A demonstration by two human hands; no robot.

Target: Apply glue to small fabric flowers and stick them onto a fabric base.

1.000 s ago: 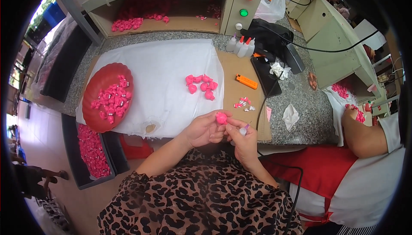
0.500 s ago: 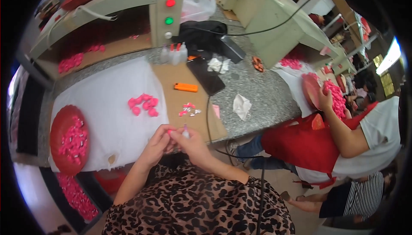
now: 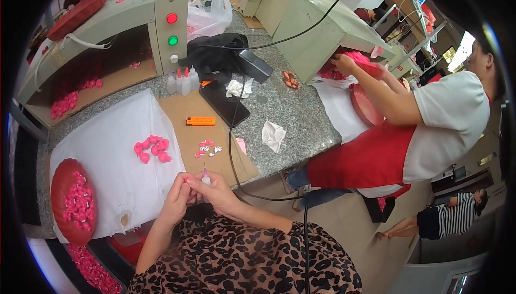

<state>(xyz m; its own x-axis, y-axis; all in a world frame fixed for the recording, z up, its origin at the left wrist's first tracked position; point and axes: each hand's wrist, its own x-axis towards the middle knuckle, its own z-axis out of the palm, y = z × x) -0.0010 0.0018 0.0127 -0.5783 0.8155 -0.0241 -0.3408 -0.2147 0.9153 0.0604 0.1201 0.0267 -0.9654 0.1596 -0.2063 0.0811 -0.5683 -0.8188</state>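
from where i'm standing, the person in the leopard-print top is holding both hands close together at the near edge of the table (image 3: 293, 133). the right hand (image 3: 219, 193) is clamping its fingers around a small bottle (image 3: 206, 180); the bottle's long axis is running away from the person's body, and its thin purple nozzle (image 3: 205, 171) is pointing up and outward, toward the far side of the cardboard (image 3: 174, 139). the left hand (image 3: 174, 197) is pinching a small pink piece (image 3: 186, 180) between its fingers, just beside the bottle. the hands are hiding most of that piece, so i can't tell which way it is facing.

beyond the hands, pink and silver bits (image 3: 204, 148) are lying on the cardboard, and an orange lighter (image 3: 200, 121) is resting there with its length going left to right. a loose cluster of pink pieces (image 3: 152, 148) is sitting on the white cloth (image 3: 107, 149), while a scalloped red dish (image 3: 59, 186) is holding many more at the cloth's left. over to the right, a co-worker in a red apron (image 3: 360, 157) is handling a reddish tray.
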